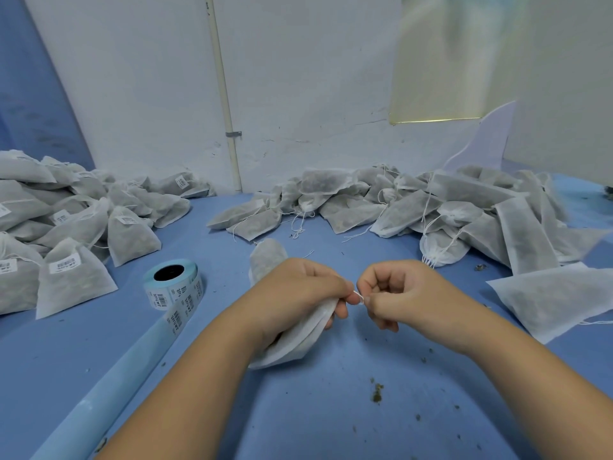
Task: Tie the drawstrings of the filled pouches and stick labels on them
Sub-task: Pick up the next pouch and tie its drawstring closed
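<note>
The left hand (298, 293) has its fingers curled around the top end of a white pouch (292, 343). The rest of the pouch hangs down under the hand toward the blue surface (331, 433). I cannot tell if its bottom end touches. The pouch looks soft and light, like thin cloth with dry bits inside. I think it will bend and squash easily, so it should not be squeezed hard. The best place to hold it seems to be the neck, just under the opening, where the left hand grips it now. A thin white drawstring (358, 296) shows in the small gap between the two hands. It looks very fine and floppy, so it probably needs a pinch with the fingertips, close to the pouch. The right hand (398, 293) is closed up, and its finger and thumb pinch that string just beside the left hand. The knot does not look done yet. Some brown crumbs (376, 393) lie on the surface between the arms. To the left stands a roll of labels (172, 283), with a strip of it trailing toward the person. Farther left is a pile of labelled pouches (66, 234). Far to the right is a pile of pouches with loose strings (447, 210), and I see no labels on those.
</note>
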